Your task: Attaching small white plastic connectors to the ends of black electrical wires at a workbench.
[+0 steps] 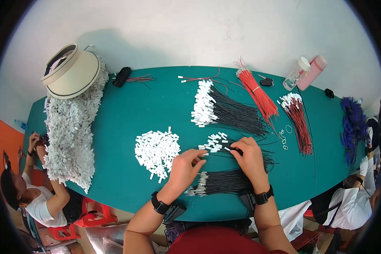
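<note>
On the green table, my left hand pinches a small white connector housing between thumb and fingertips. Just to its right, my right hand has its fingers closed around a thin black wire, mostly hidden by the fingers. Between and beyond both hands lies a small group of black wires with white connectors on their ends. Closer to me rests a bundle of black wires with bare metal terminals. Left of my left hand is a heap of loose white housings.
Beyond my hands lies a large bundle of black wires with white ends. Red wires, rubber bands and two bottles are to the right. A visor hat tops a white connector pile at left. People sit at both sides.
</note>
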